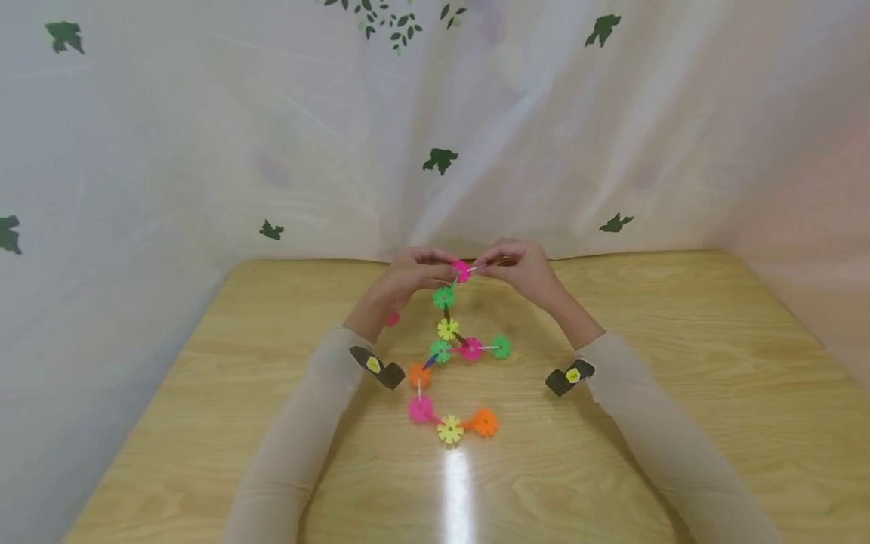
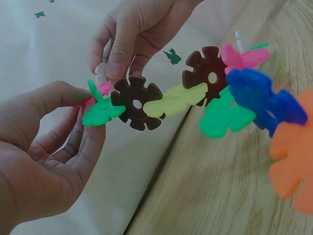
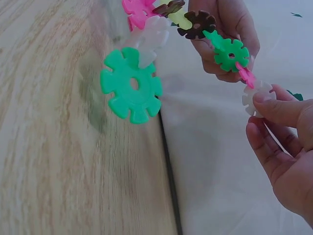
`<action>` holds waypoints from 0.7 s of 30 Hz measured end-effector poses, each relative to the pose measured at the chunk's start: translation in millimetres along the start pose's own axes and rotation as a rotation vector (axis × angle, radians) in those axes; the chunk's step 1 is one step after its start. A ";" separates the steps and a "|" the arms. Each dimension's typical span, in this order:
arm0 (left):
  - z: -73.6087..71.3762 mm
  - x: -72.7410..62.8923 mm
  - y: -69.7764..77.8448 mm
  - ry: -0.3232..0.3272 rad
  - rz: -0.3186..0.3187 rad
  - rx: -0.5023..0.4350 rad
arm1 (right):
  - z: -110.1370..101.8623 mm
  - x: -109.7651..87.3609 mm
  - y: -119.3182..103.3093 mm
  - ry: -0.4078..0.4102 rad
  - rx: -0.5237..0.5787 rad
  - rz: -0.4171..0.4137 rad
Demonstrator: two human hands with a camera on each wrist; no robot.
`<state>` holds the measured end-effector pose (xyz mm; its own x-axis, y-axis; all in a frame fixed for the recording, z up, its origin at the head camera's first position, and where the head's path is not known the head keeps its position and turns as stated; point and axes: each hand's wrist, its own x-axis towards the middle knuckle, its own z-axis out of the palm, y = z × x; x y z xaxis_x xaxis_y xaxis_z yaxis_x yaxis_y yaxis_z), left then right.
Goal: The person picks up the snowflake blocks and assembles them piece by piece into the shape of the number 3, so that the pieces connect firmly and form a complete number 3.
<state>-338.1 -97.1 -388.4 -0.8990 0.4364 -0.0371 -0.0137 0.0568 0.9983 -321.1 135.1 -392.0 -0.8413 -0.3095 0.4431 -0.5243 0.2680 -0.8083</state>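
Note:
A branching chain of notched snowflake discs runs up the table between the forearms. At its far end my left hand pinches a pink disc, joined to a green disc. My right hand pinches a white translucent disc between thumb and fingers, its edge meeting the pink one. Below follow a brown disc, a yellow disc and another brown disc. A side branch ends in a green disc. A blue disc leads to an orange disc.
The chain's near end curves through a pink disc and a yellow disc to an orange disc. Beside the left wrist a pink piece shows, partly hidden. A pale curtain hangs behind the wooden table.

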 end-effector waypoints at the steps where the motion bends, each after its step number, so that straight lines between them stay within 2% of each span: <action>1: 0.3 0.3 0.1 -0.002 -0.001 -0.006 | -0.2 0.2 -0.3 0.001 0.007 -0.005; 12: -2.2 -0.1 4.2 -0.006 -0.005 -0.009 | -1.9 0.6 -6.1 -0.012 0.054 -0.018; 21: -1.8 -0.9 5.6 -0.002 -0.026 -0.019 | -0.9 0.2 -2.3 0.002 0.075 -0.066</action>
<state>-338.1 -98.7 -382.7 -0.8975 0.4366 -0.0629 -0.0453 0.0506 0.9977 -320.2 135.3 -389.7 -0.8053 -0.3225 0.4974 -0.5676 0.1774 -0.8040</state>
